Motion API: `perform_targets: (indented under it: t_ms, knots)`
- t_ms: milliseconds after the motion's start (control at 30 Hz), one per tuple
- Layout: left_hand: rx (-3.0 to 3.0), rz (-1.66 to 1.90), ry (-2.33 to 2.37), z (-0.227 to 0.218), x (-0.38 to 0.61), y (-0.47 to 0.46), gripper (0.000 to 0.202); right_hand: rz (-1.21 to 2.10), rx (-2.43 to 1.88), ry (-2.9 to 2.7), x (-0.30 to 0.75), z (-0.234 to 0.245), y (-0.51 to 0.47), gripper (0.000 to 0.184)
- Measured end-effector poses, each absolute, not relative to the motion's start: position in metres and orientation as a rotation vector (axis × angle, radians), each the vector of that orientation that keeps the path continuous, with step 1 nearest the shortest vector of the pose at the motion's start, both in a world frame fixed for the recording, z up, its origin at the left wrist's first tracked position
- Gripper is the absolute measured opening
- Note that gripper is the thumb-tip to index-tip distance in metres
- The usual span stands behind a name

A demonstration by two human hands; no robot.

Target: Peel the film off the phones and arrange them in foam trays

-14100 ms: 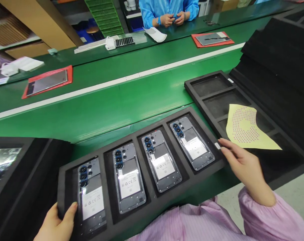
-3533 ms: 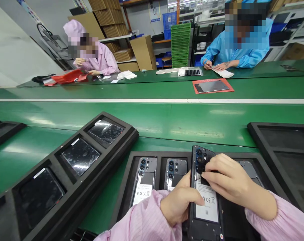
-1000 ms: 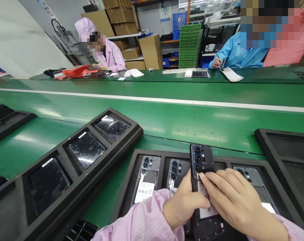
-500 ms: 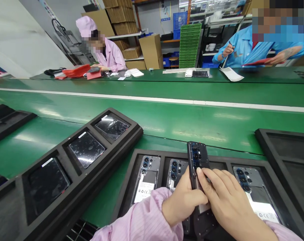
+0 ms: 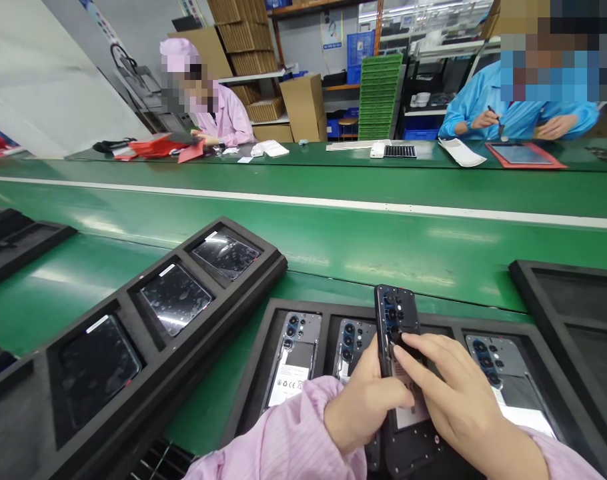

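A phone with its rear frame, camera lenses and inner label uncovered is tilted upright in my left hand. The left fingers and thumb wrap its left edge. My right hand is at the phone's back, thumb and forefinger tips close together just below the lenses; whatever they pinch is too small to make out. Beneath my hands lies a black foam tray. Similar opened phones lie in its slots: one at the left, one beside the held phone, and one at the right.
Another black tray at left holds phones screen up. More dark trays stand at far left and right. Beyond the green belt, a co-worker in pink and one in blue sit at a bench.
My right fingers have shifted and spread slightly, baring more of the phone's label. Across the belt, the red-edged sheet now lies on the bench before the co-worker in blue.
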State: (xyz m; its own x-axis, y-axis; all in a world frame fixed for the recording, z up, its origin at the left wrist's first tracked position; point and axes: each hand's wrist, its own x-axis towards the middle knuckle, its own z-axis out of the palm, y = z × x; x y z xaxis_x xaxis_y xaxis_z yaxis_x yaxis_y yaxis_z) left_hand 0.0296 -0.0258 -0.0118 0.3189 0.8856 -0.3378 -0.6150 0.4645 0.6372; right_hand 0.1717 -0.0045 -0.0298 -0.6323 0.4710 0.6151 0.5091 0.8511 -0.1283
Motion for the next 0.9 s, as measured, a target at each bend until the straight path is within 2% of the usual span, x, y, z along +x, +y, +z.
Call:
perform_targets:
  t_ms: [300, 500, 567, 767, 833, 900]
  knots:
    - [0.441, 0.987, 0.72, -0.01, 0.03, -0.025, 0.053, -0.156, -0.783, -2.335, 0.166, -0.031, -0.002, 0.035]
    - [0.396, 0.967, 0.715, -0.012, 0.029, -0.024, 0.059, -0.087, -0.758, -2.316, 0.167, -0.03, -0.001, 0.036]
    - [0.385, 0.969, 0.746, -0.014, 0.029, -0.023, 0.055, -0.1, -0.78, -2.335, 0.167, -0.029, -0.001, 0.037]
    - [0.125, 0.98, 0.858, -0.021, 0.025, -0.019, 0.026, 0.046, -0.863, -2.146, 0.176, -0.027, 0.009, 0.039]
    - [0.07, 0.907, 0.743, -0.021, 0.022, -0.016, 0.033, 0.09, -0.916, -2.071, 0.181, -0.028, 0.013, 0.036]
    - [0.069, 0.892, 0.586, -0.02, 0.019, -0.013, 0.049, 0.124, -0.938, -2.034, 0.184, -0.029, 0.016, 0.032]
